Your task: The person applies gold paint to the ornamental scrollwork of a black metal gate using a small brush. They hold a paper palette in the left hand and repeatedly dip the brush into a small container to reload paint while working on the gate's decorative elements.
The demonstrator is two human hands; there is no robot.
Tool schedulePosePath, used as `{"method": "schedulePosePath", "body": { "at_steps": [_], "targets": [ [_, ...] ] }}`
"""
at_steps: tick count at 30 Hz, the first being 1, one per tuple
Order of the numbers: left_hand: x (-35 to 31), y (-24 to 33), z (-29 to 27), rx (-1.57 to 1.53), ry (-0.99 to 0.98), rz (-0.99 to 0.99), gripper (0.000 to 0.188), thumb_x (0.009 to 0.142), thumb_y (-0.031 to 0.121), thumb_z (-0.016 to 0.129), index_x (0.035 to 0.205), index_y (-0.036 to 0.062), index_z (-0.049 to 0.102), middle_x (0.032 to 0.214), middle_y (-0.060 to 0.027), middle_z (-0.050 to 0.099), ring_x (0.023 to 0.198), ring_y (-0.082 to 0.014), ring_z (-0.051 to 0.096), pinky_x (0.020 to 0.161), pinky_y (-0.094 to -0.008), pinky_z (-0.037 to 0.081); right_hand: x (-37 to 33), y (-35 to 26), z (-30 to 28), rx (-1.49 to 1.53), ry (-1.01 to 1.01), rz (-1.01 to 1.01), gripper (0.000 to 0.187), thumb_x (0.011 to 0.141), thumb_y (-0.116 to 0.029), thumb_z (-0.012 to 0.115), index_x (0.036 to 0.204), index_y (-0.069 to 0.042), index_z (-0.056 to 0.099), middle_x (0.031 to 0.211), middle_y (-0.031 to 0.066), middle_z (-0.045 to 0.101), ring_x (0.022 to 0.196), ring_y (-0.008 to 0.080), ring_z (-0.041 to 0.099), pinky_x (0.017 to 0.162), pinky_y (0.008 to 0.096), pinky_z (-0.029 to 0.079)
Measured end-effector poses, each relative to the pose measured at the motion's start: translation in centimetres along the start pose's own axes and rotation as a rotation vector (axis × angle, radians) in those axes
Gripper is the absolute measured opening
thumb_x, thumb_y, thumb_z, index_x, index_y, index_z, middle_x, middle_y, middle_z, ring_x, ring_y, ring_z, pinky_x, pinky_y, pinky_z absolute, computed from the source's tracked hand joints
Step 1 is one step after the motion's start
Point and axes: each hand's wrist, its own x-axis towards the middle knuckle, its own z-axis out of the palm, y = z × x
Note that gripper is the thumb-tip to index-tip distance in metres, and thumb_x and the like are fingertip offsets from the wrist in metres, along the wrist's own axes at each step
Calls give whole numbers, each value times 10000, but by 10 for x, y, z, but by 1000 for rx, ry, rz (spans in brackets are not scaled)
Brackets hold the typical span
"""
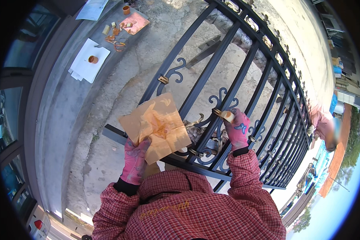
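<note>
Two gloved hands are in view, the left hand (136, 160) and the right hand (237, 128), both in pink gloves with black cuffs below checked red sleeves.

Left fingers: clamped on the lower edge of a brown sheet (176, 138), thumb on its upper face. The sheet is creased, tilted, and spreads above and to the right of these fingers; an orange-gold smear covers its middle.

Right fingers: closed together on a cream block (229, 116), which projects to their left. Directly beyond the block is a gold collar (217, 112) on a black metal railing (209, 71). Block and collar appear to meet; firm contact cannot be confirmed.

The railing's bars and scrolls extend above and to the right of the right fingers. A second gold collar (163, 79) lies above the left fingers, past the sheet's top edge.

Well up and left of the left fingers, a grey ledge (74, 100) carries white papers (82, 66), an orange cup (93, 59) on them, and a copper-coloured sheet (138, 25). Far right of the right fingers, another person (323, 126) is near the railing's end.
</note>
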Motion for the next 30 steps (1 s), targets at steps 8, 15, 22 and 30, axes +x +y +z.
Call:
{"method": "schedulePosePath", "body": {
  "at_steps": [8, 15, 22, 30],
  "targets": [
    [-3, 6, 7, 14, -9, 20, 397, 877, 83, 583, 1244, -7, 460, 1122, -83, 580, 956, -145, 598, 810, -274, 506, 7, -2, -5, -82, -103, 22, 341, 612, -100, 780, 904, -72, 608, 775, 139, 638, 749, 313, 622, 666, 376, 482],
    [-2, 1, 4, 12, -15, 23, 395, 879, 79, 577, 1247, -1, 461, 1125, -80, 581, 965, -147, 598, 816, -278, 506, 3, -2, -31, 416, -160, 376, 313, 689, -65, 742, 958, -29, 587, 786, 81, 655, 634, 135, 619, 550, 269, 495],
    [-3, 2, 6, 1, 11, -4, 396, 875, 67, 578, 1247, -2, 459, 1118, -85, 584, 956, -147, 602, 809, -280, 513, 3, 7, -37, 228, -217, 446, 330, 683, -116, 756, 950, -29, 582, 778, 107, 654, 636, 177, 632, 577, 293, 495],
    [2, 0, -1, 37, 45, -1, 375, 868, 59, 591, 1223, 20, 478, 1098, -72, 585, 942, -155, 605, 807, -302, 522, 3, 6, -23, 89, -198, 493, 336, 672, -168, 768, 916, -33, 581, 808, 150, 664, 739, 277, 659, 664, 346, 505]
  ]
}}
